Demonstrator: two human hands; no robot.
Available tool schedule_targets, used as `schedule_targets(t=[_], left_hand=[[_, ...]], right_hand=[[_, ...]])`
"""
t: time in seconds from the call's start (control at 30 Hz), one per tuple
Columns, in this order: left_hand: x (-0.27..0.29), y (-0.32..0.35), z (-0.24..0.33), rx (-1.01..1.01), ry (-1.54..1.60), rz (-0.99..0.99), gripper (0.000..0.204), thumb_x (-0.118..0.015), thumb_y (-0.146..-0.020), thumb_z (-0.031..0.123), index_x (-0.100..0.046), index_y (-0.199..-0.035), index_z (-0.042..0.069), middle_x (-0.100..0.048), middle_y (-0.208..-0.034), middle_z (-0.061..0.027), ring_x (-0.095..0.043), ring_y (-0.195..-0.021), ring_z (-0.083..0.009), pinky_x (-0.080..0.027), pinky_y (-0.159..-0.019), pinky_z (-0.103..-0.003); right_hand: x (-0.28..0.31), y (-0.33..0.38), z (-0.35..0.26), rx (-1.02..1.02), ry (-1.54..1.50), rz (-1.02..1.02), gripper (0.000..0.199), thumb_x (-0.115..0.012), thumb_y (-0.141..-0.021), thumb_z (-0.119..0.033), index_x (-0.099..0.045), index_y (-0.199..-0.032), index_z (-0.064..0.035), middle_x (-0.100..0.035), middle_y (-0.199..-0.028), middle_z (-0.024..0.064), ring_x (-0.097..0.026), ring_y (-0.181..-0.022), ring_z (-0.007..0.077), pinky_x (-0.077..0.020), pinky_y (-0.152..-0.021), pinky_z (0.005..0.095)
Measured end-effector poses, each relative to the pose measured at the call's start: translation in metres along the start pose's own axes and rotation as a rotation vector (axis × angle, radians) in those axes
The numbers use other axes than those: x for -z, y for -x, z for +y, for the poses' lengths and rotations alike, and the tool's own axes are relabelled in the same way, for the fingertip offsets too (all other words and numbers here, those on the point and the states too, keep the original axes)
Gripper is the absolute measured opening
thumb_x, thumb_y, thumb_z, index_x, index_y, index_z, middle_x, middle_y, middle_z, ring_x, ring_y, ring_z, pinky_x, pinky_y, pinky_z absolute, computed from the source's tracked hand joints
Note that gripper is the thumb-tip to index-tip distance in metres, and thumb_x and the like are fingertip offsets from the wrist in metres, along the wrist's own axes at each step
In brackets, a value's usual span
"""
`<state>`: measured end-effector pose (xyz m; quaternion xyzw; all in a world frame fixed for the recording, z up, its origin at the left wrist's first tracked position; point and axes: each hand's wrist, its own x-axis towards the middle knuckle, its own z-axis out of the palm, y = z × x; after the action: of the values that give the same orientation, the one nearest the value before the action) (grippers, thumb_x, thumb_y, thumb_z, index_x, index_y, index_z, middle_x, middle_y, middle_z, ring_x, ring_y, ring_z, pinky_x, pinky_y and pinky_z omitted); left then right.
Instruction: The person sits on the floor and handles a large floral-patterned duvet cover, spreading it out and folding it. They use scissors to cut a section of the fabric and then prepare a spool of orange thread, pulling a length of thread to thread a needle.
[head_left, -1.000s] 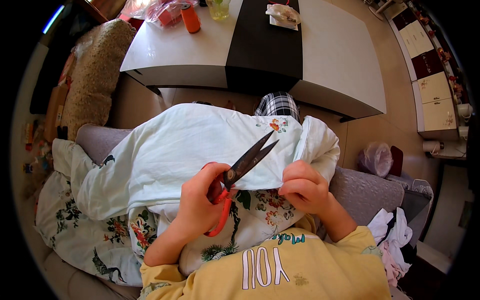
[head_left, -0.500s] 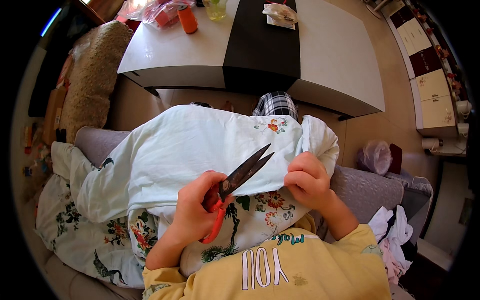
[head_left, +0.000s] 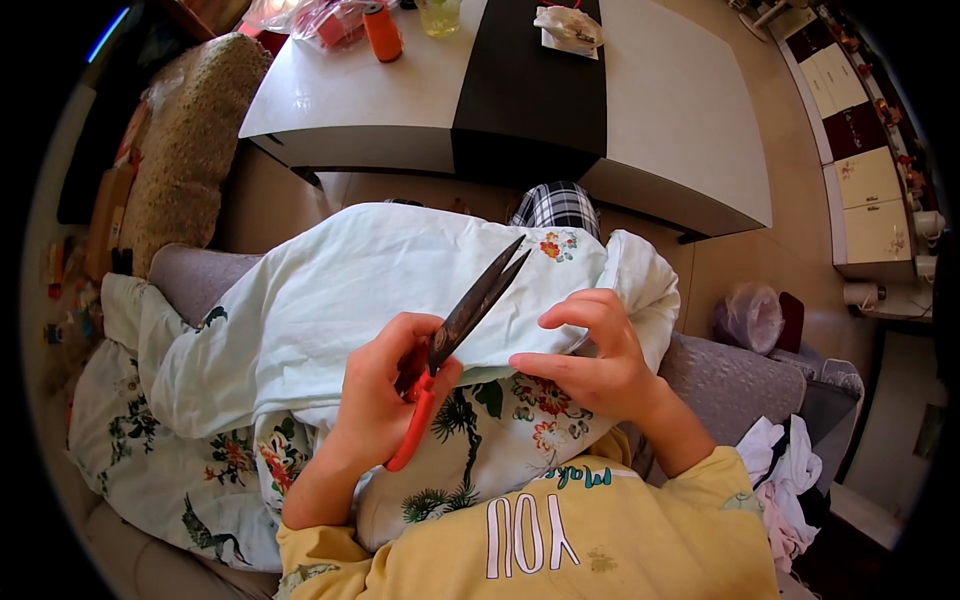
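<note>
Across my lap lies a pale mint cloth (head_left: 350, 300) printed with flowers, pine sprigs and a crane; its edge runs between my hands. My left hand (head_left: 385, 390) is closed round the red handles of a pair of scissors (head_left: 465, 315). The dark blades are slightly parted and point up and away, above the cloth. Just right of the blades, my right hand (head_left: 595, 360) is held over the cloth edge, thumb and forefinger apart, with nothing visible between them.
Beyond my knees stands a white table (head_left: 350, 100) with a black middle band. On it are an orange thread spool (head_left: 382, 35), a glass (head_left: 438, 15) and a small plastic packet (head_left: 568, 30). Crumpled clothes (head_left: 785, 480) lie on the grey sofa (head_left: 735, 390) at right.
My right hand has let go of the cloth edge; its fingers have opened and moved slightly left. The scissors have shifted left, and their blades now point more steeply away and are less parted.
</note>
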<state>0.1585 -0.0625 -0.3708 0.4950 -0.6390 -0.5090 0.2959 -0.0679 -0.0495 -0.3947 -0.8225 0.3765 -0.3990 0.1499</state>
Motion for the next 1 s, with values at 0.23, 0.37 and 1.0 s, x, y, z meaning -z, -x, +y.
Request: schedule_targets(t=[0.23,0.37,1.0], left_hand=[[-0.003,-0.006,0.008,-0.066,-0.039,0.158,0.024,-0.064,-0.074,-0.002,-0.052,-0.094,0.003,-0.04,-0.06,0.0037,-0.032,-0.051,-0.0036,-0.028,-0.047,-0.018],[-0.003,-0.009,0.006,-0.108,-0.043,0.178,0.024,-0.065,-0.074,-0.002,-0.051,-0.094,0.003,-0.039,-0.061,0.0035,-0.031,-0.051,-0.0046,-0.028,-0.047,-0.018],[-0.002,-0.018,0.008,-0.086,0.011,0.191,0.024,-0.065,-0.073,-0.002,-0.051,-0.093,0.002,-0.042,-0.062,0.0027,-0.034,-0.052,-0.0042,-0.031,-0.049,-0.018]], right_hand=[[0.002,0.001,0.0,0.034,0.03,0.043,0.027,-0.066,-0.055,-0.004,-0.067,-0.08,-0.0122,-0.053,-0.097,0.0058,-0.048,-0.087,0.0257,-0.0423,-0.073,0.0329],[0.003,0.003,0.001,0.022,0.009,0.055,0.025,-0.064,-0.053,-0.002,-0.066,-0.076,-0.0109,-0.052,-0.095,0.0057,-0.047,-0.087,0.0258,-0.0431,-0.071,0.0326],[0.005,0.001,0.0,-0.052,-0.094,0.017,0.025,-0.069,-0.051,-0.001,-0.066,-0.073,-0.0122,-0.053,-0.095,0.0045,-0.046,-0.088,0.0258,-0.041,-0.074,0.0339]])
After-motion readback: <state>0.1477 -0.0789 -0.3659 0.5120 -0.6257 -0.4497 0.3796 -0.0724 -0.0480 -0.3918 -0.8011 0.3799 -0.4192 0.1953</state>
